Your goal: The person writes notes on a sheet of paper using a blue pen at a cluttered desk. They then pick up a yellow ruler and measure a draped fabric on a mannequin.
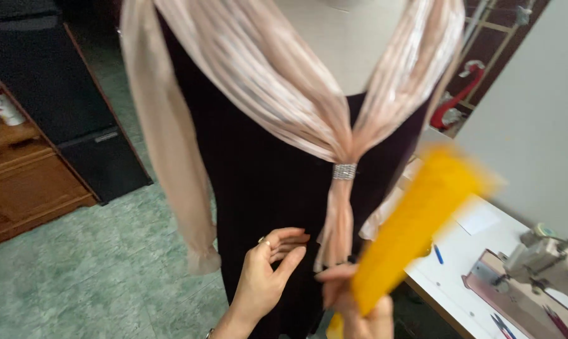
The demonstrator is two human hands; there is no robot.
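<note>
Yellow ruler (416, 220), wide and flat, is held in the right hand (359, 314) at its lower end and points up to the right, in front of a dark dress (265, 182) on a dress form (347, 44). Its picture is blurred, so I cannot tell if it is plastic or wood; it looks light and stiff, and I think holding it near the bottom is enough. The fingers are closed around it. The left hand (265, 276) is empty, its fingers loosely curled and apart, just beside the dress front. A pale pink scarf (278, 94), soft and thin, hangs around the neck, gathered by a small silver clasp (344, 171). To the right stands a white table (472, 251) with a sewing machine (541, 263).
</note>
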